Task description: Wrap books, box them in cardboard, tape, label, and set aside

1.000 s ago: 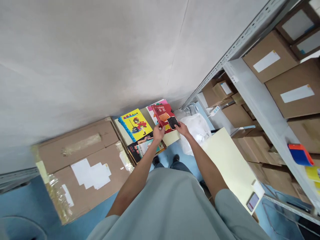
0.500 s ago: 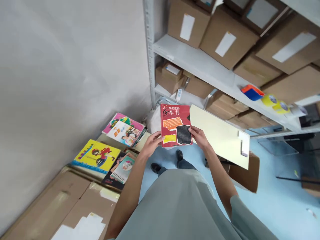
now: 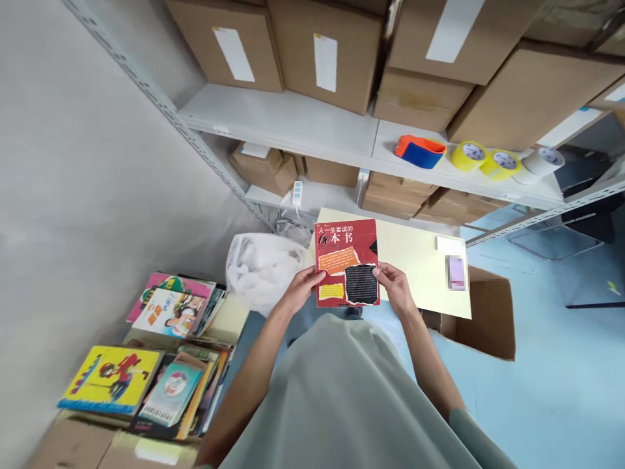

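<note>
A red book [image 3: 336, 260] with white Chinese title characters and orange, yellow and black text panels faces up in front of me. Its left edge, low down, is pinched by my left hand [image 3: 303, 286]. My right hand [image 3: 393, 284] grips the opposite edge, the thumb lying on the black panel. Behind and below the book is a pale yellow tabletop [image 3: 410, 273], partly covered by it. The fingers under the book are hidden.
Stacks of books [image 3: 112, 378] lie at the lower left, beside a white plastic bag [image 3: 263, 270]. A shelf [image 3: 293, 127] ahead holds cardboard boxes and tape rolls [image 3: 469, 156]. An open cardboard box [image 3: 488, 312] stands on the floor at right.
My view has swung to the right, bringing the tabletop in front of me behind the book. Both hands keep holding the red book, which now sits slightly lower in view.
</note>
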Motion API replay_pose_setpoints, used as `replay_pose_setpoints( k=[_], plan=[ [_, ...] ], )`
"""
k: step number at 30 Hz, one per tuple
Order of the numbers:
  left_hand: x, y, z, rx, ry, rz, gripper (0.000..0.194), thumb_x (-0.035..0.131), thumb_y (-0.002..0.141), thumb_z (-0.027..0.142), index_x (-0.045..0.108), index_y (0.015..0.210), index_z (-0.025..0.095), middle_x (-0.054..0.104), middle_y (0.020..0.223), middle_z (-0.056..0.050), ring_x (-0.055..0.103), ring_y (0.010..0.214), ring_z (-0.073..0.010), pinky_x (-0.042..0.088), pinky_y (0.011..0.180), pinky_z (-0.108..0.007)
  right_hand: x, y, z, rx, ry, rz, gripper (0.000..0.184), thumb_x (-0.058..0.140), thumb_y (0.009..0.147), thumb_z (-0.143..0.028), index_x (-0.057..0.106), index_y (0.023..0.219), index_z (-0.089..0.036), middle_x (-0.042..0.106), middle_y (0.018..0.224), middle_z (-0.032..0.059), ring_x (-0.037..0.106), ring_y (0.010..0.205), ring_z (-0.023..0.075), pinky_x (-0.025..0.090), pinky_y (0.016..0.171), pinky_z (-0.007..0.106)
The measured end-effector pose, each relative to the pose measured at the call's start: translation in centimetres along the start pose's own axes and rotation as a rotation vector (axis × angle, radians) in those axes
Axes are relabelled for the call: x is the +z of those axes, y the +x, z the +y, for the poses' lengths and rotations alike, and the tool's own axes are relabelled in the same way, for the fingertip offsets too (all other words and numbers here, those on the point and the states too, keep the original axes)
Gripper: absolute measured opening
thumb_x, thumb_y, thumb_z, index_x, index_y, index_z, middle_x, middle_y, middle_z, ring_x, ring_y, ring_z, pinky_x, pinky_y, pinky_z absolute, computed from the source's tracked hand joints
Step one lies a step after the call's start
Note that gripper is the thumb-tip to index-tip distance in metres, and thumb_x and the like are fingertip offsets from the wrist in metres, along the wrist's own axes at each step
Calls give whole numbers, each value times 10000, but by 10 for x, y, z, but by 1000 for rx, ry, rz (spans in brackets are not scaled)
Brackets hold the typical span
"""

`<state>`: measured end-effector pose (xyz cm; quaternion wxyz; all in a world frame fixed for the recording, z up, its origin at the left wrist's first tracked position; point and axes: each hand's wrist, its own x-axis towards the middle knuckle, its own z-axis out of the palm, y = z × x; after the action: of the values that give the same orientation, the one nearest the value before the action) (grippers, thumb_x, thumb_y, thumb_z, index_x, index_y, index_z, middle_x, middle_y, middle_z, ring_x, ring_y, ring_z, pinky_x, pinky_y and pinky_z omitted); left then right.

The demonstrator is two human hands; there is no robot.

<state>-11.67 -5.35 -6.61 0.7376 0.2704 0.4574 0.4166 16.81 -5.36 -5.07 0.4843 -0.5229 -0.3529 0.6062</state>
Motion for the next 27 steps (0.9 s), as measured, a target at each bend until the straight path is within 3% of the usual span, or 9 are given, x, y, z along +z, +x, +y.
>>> replay_pose_setpoints(
  k=[8,11,14,16,18,21,23,25,27],
  plan=[
    [93,54,4,-20,76,82,669,1064,653,607,853,1103,158,879,1109,-134,846,941,-313,664,791,-367,-90,42,-12,43,-21,38,602,942,788,-718,846,1139,-240,887,1139,108,826,1049,307,654,998,473],
    [120,69,8,12,162,117,701,1045,657,647,865,1131,162,880,1123,-130,839,978,-333,665,811,-383,-109,58,-15,-16,-181,148,701,882,790,-784,827,1189,-211,866,1221,163,809,1148,362,647,1057,548],
    [147,82,5,113,270,144,684,988,740,661,866,1205,174,877,1185,-109,831,1033,-343,668,900,-411,-104,67,-21,-126,-341,257,733,804,857,-799,807,1286,-205,804,1395,194,764,1279,387,620,1135,567],
    [166,88,-3,182,381,172,584,928,827,617,870,1220,190,883,1150,-82,831,1025,-337,659,922,-407,-88,68,-25,-140,-319,165,691,769,917,-766,788,1351,-228,793,1428,160,756,1306,368,631,1129,522],
    [183,89,-17,213,540,207,435,882,884,496,880,1222,223,882,998,-53,835,964,-332,647,909,-401,-69,66,-27,-131,-270,71,633,806,924,-706,774,1378,-265,828,1333,111,781,1241,342,653,1064,469],
    [199,83,-40,228,700,184,422,848,876,318,865,1298,293,867,916,-31,842,953,-347,646,956,-437,-56,64,-22,-138,-301,143,475,840,926,-609,783,1294,-315,842,1045,41,797,999,304,644,933,417],
    [201,79,-52,261,702,90,485,841,882,318,832,1367,318,878,1138,-44,830,1125,-366,628,1089,-484,-60,67,-18,-134,-347,231,317,794,956,-580,792,1120,-308,789,850,9,752,857,279,615,852,386],
    [194,78,-58,285,686,24,487,837,915,386,811,1396,311,825,1377,-57,763,1327,-363,557,1234,-508,-70,72,-16,-123,-362,258,300,760,963,-584,767,975,-284,753,769,4,713,809,265,595,822,373],
    [180,84,-57,264,641,73,502,844,933,474,802,1394,280,780,1473,-87,713,1410,-358,518,1282,-514,-80,75,-18,-116,-309,221,353,775,939,-613,766,961,-261,792,832,23,724,853,268,600,856,382]
  ],
)
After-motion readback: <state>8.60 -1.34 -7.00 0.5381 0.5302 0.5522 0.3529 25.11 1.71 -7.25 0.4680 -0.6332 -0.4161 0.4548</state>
